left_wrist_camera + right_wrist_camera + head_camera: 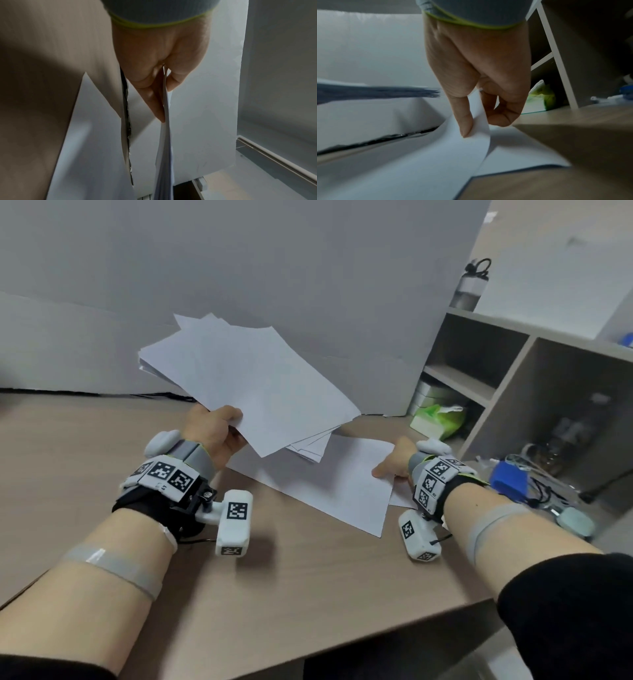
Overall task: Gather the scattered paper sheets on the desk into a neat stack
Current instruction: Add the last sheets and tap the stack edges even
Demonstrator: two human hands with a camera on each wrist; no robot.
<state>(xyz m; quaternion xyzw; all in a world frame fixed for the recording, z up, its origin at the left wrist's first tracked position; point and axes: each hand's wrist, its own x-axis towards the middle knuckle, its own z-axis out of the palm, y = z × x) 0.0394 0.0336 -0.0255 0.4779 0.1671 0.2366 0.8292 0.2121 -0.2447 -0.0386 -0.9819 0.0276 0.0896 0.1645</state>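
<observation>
The fingers of the left hand (219,429) are hidden beneath the held sheets (246,378) in the head view; the right hand (394,462) is partly covered by its wrist device; the lower sheet (513,152) is largely overlapped; the shelf contents (561,436) are blurred beyond telling; the sheet edges (385,92) are smeared.

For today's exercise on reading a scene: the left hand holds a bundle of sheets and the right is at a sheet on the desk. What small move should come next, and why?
Probably lift that sheet onto the bundle. The right hand already pinches its curled-up edge, and the left hand holds the bundle raised just above. Another sheet lies beneath.
</observation>
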